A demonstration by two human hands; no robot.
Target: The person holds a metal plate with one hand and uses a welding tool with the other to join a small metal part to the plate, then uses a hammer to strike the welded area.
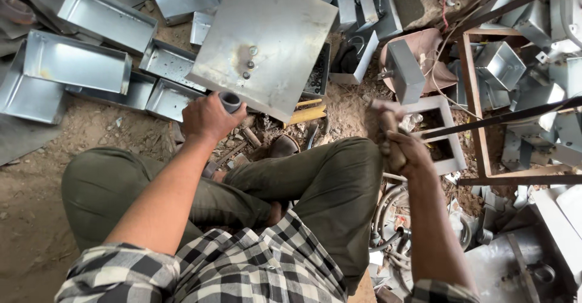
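My left hand [209,118] is wrapped around a short grey metal tube [230,102], right under the near edge of the big square galvanised steel sheet [264,42]. Right hand [403,151] is fisted on a worn wooden hammer handle [388,134]. The sheet looks stiff, fairly light, sharp-edged, so I'd grip a flat side. Bare dirt floor [109,136], shallow grey sheet-metal trays [76,63] scattered all around.

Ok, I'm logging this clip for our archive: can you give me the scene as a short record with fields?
Setting: dirt floor, person seated cross-legged
Left hand: grips a short grey tube under a square metal sheet
Right hand: raised, closed on a wooden handle; tool head blurred
Sheet: tilted, bolts near its middle
Around: open metal trays, a rusty frame
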